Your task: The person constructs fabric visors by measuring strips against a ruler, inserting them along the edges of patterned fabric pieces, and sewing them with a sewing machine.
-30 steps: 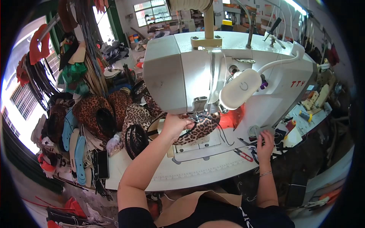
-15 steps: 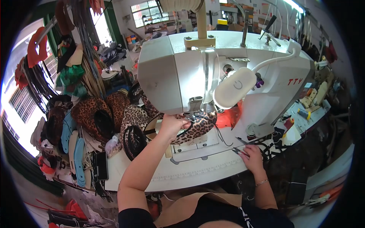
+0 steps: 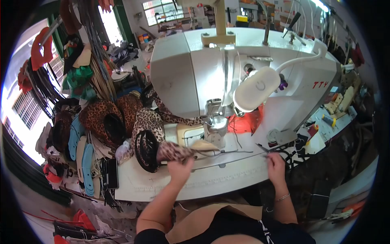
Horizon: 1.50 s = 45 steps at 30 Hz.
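Observation:
My left hand (image 3: 180, 170) grips a leopard-print fabric piece (image 3: 172, 151), blurred by motion, in front of the sewing machine's needle area (image 3: 215, 126). Dark thread ends trail from the piece to the right across the table. On the right, the fingers of my right hand (image 3: 276, 166) are closed around the handles of dark scissors (image 3: 263, 147), whose blades point up and left; the handles are mostly hidden. More leopard-print pieces (image 3: 148, 126) lie piled left of the machine, one with a black-edged opening.
A white sewing machine (image 3: 174, 77) with a lamp (image 3: 256, 89) stands before me. Red material (image 3: 250, 121) lies behind the needle area. A phone-like dark object (image 3: 109, 173) and blue straps (image 3: 87, 168) sit at left. A ruler strip (image 3: 162, 187) runs along the table's front.
My left hand has drawn the leopard-print piece out from under the presser foot, toward me and left. My right hand has shifted slightly right with the scissors.

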Tool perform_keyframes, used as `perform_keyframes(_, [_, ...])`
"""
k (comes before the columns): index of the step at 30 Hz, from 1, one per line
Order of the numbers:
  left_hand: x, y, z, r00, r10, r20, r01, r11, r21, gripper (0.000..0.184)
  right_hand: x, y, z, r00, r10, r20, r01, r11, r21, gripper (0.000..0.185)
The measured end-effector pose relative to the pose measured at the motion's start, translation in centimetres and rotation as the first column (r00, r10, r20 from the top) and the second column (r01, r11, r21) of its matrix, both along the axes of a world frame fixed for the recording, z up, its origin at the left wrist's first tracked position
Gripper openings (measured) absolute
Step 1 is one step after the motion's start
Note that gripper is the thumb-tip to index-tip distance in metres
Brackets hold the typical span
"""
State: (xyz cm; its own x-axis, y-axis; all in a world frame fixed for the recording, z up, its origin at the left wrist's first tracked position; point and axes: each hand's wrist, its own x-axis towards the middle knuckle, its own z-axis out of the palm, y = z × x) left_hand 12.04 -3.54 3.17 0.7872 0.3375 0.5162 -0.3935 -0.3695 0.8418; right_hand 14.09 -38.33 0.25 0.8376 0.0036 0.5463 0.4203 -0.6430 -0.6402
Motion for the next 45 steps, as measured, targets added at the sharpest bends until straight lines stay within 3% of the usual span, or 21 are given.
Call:
perform_keyframes(1, [-0.8,-0.1,-2.6,0.984,-0.024,0.176,0.016,0.999,0.051,0.006,0.4,0.5,0.9,1.000,-0.007,-0.013,0.008,0.996,0.093,0.012])
perform_keyframes(2, [-1.3,-0.1,-2.6,0.954,-0.108,0.278,0.006,0.938,0.346,0.012,0.6,1.8,2.1,0.999,0.001,-0.038,0.006,0.982,0.191,0.018])
perform_keyframes(3, [-1.6,0.0,-1.9,0.912,-0.223,0.346,-0.034,0.797,0.603,0.017,0.6,2.9,4.0,0.992,0.116,0.053,-0.119,0.992,0.043,0.023])
perform_keyframes(4, [-1.8,-0.2,0.5,0.905,-0.373,0.206,0.082,0.627,0.775,0.024,-0.2,5.0,5.7,0.974,0.223,-0.031,-0.216,0.963,0.165,0.024])
perform_keyframes(5, [-2.1,-0.4,0.0,0.887,-0.363,0.286,0.022,0.652,0.758,0.025,-0.7,6.4,6.8,0.945,0.324,-0.050,-0.320,0.945,0.069,0.026])
perform_keyframes(6, [-2.1,-0.5,-0.5,0.860,-0.351,0.371,-0.045,0.673,0.738,0.026,-1.2,7.8,7.3,0.895,0.434,-0.104,-0.423,0.899,0.115,0.029])
perform_keyframes(7, [-2.1,-0.6,-0.7,0.822,-0.339,0.458,-0.115,0.689,0.715,0.028,-1.5,9.0,7.3,0.885,0.451,-0.114,-0.447,0.893,0.055,0.030])
perform_keyframes(9, [-2.8,-0.5,-0.1,0.837,-0.308,0.452,-0.160,0.652,0.741,0.026,-1.7,11.0,7.2,0.866,0.482,-0.129,-0.492,0.868,-0.059,0.031])
perform_keyframes(12, [-3.0,-0.3,0.1,0.850,-0.305,0.429,-0.159,0.628,0.761,0.028,-2.0,12.6,6.8,0.918,0.397,-0.002,-0.386,0.890,-0.242,0.033])
perform_keyframes(20, [-2.7,-1.1,0.1,0.829,-0.330,0.452,-0.188,0.597,0.780,0.022,-1.2,14.5,5.4,0.923,0.362,0.131,-0.319,0.910,-0.263,0.025])
perform_keyframes(29, [-2.7,-1.1,0.0,0.831,-0.350,0.433,-0.144,0.616,0.774,0.029,-0.9,14.7,5.6,0.923,0.340,0.179,-0.300,0.928,-0.221,0.024])
perform_keyframes(32, [-2.7,-1.4,0.4,0.845,-0.379,0.378,-0.072,0.620,0.781,0.020,-0.4,14.1,4.5,0.934,0.318,0.163,-0.286,0.939,-0.192,0.023])
perform_keyframes(35, [-1.6,1.2,-0.3,0.878,-0.161,0.450,-0.148,0.804,0.575,0.023,1.1,12.1,4.9,0.958,0.224,0.179,-0.223,0.974,-0.027,0.020])
perform_keyframes(37, [-0.3,4.8,3.1,0.916,0.259,0.306,-0.373,0.832,0.411,0.024,2.2,9.3,3.0,0.988,0.109,0.107,-0.116,0.991,0.064,0.020])
perform_keyframes(38, [1.0,7.0,6.5,0.913,0.370,0.170,-0.407,0.811,0.421,0.019,2.0,7.9,3.0,0.994,0.096,0.054,-0.095,0.995,-0.020,0.021])
perform_keyframes(39, [6.4,12.2,3.7,0.734,0.631,0.252,-0.656,0.561,0.505,0.011,1.7,6.7,2.1,0.998,0.064,-0.004,-0.064,0.995,-0.074,0.023])
perform_keyframes(40, [6.6,10.2,11.5,0.675,0.552,-0.489,-0.444,0.834,0.328,0.023,1.3,5.9,0.9,0.998,0.052,0.034,-0.045,0.981,-0.188,0.025])
perform_keyframes(41, [9.4,13.1,12.2,0.883,0.410,-0.228,-0.318,0.881,0.350,0.027,1.0,5.0,-0.3,0.997,0.069,0.028,-0.061,0.971,-0.232,0.026])
perform_keyframes(43, [16.2,15.8,12.7,0.961,0.219,-0.170,-0.182,0.961,0.208,0.030,0.3,3.9,-2.2,0.996,0.084,0.020,-0.073,0.947,-0.312,0.026])
perform_keyframes(45, [21.4,15.6,12.0,0.957,0.170,-0.235,-0.130,0.976,0.177,0.028,-0.6,3.9,-2.7,0.998,0.061,0.029,-0.047,0.935,-0.352,0.024])
